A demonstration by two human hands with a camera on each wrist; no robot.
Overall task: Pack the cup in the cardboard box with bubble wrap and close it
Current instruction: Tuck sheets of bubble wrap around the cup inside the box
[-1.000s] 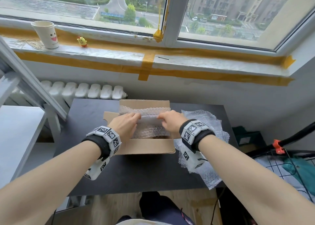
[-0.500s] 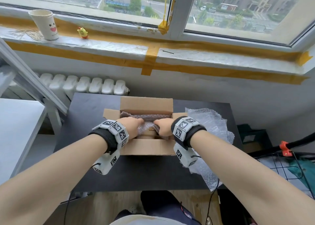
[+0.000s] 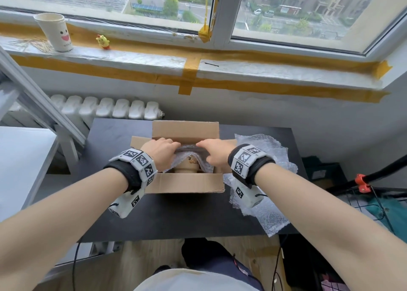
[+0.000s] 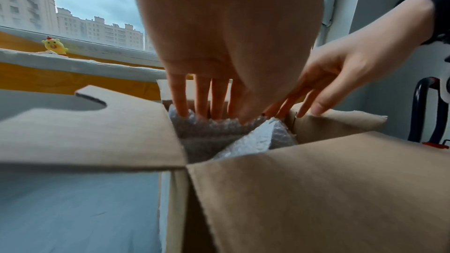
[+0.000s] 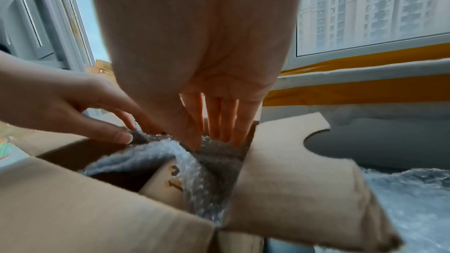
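One cardboard box [image 3: 185, 181] on the black table [image 3: 176, 213], its four flaps open: far flap upright, near flap folded outward, two side flaps spread to left and right. Inside, one beige cup [image 3: 187, 167], only partly seen between folds of bubble wrap [image 3: 189, 153], with some dark printing on its wall in the right wrist view. One sheet of bubble wrap in the box, lying over the far part of the cup and down along its sides. One second, bigger sheet of bubble wrap [image 3: 271, 202] spread on the table, just beside the box on the right, partly under the right wrist.

Two hands, both inside the box opening. Left hand [image 3: 161, 154] with four straight fingers [image 4: 181, 101] pointing down, pressing the wrap near the far wall, holding nothing. Right hand [image 3: 217, 154] the same way: straight fingers [image 5: 220, 120] pushed down into the wrap at the right side of the box, no grip around anything. One marker band on each wrist, two in all.

On the windowsill [image 3: 132, 57]: one white paper cup [image 3: 56, 32] with a smiling face, one small yellow toy figure [image 3: 103, 41], a heap of thin sticks beside the cup. Orange tape along the sill and the window frame. Below the sill, one white radiator [image 3: 108, 108]. At left, a white surface and a slanted grey frame. At right, a wire rack with one orange clamp [image 3: 361, 181]. Wooden floor under the table. Outside the window, buildings, trees and a road.
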